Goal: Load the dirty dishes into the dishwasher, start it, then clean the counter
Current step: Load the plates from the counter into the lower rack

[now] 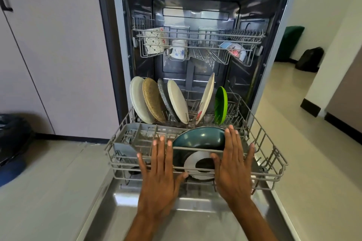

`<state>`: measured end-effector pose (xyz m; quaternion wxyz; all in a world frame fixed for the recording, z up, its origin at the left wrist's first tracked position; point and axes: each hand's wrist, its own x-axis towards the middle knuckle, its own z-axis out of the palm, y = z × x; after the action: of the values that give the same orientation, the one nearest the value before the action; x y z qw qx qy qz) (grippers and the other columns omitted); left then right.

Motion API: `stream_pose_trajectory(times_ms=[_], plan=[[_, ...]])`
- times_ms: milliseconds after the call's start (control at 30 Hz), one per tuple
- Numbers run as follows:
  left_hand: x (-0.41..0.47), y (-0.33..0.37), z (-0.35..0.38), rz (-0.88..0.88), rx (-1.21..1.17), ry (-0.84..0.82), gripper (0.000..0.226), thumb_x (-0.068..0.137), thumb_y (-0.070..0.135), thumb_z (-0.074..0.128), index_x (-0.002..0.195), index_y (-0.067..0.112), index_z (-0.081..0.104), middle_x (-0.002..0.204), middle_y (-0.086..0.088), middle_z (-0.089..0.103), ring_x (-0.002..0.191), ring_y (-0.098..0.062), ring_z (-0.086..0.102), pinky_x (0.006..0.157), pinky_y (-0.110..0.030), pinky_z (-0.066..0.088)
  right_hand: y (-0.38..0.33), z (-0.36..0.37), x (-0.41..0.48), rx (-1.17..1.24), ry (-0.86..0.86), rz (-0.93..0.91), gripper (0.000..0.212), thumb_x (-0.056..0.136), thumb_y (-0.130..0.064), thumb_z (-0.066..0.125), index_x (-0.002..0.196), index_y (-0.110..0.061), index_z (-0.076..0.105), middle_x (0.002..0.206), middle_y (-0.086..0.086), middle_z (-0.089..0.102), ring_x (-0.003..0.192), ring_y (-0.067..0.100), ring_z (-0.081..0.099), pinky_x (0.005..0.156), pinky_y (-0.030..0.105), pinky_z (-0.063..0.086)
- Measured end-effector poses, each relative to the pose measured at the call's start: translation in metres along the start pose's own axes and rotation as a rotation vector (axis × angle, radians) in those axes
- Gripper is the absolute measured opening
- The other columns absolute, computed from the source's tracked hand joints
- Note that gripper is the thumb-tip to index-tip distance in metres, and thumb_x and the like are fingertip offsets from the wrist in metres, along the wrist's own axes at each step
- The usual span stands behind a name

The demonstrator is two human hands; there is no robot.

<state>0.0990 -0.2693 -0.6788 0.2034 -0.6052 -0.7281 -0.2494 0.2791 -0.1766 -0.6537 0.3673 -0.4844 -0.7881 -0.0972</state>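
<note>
The stainless-steel dishwasher (125, 45) stands open, its steel door (137, 211) folded down at 6 o'clock and the grey wire lower rack (274, 154) pulled out over it. Both hands lie flat against the rack's front rail with straight, spread fingers, each grip open and holding nothing: the left hand (159, 180) at 7 o'clock of the rack, the right hand (233, 168) at 5 o'clock. Between them a teal round frying pan (201, 138) stands on edge just behind the rail, the right fingertips (231, 129) touching its rim. At 9 o'clock of the pan sits the grey plastic cutlery basket (141, 135). At 12 o'clock, six plates stand in the tines: a white plate (138, 100), a tan speckled plate (151, 100), a grey speckled plate (163, 96), another plain white plate (177, 100), a white flowered plate (207, 98) and a green plate (221, 104). Higher up, the grey wire upper rack (195, 35) holds a patterned white mug (154, 42), a blue-flowered white cup (177, 51) and a flowered bowl (235, 50).
</note>
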Motion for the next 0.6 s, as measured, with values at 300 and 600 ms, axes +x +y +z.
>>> stream_pose_trajectory(times_ms=[300, 600], plan=[[-0.003, -0.004, 0.038, -0.019, 0.064, -0.138, 0.082, 0.097, 0.062, 0.028, 0.157, 0.009, 0.013, 0.165, -0.013, 0.006, 0.152, -0.033, 0.009, 0.11, -0.065, 0.013, 0.007, 0.032, 0.038, 0.006, -0.029, 0.042, 0.07, 0.104, -0.055, 0.012, 0.159, -0.013, 0.008, 0.167, 0.002, 0.005, 0.154, 0.016, 0.003, 0.12, 0.061, 0.006], [0.034, -0.013, 0.067, -0.003, 0.012, -0.144, 0.121, 0.072, 0.053, 0.079, 0.157, 0.006, 0.007, 0.165, -0.015, 0.005, 0.151, -0.032, 0.007, 0.116, -0.065, 0.014, -0.013, 0.062, -0.008, -0.133, -0.087, -0.339, 0.062, 0.104, -0.043, 0.017, 0.158, -0.013, 0.018, 0.167, 0.006, 0.005, 0.153, 0.025, 0.012, 0.12, 0.059, 0.003]])
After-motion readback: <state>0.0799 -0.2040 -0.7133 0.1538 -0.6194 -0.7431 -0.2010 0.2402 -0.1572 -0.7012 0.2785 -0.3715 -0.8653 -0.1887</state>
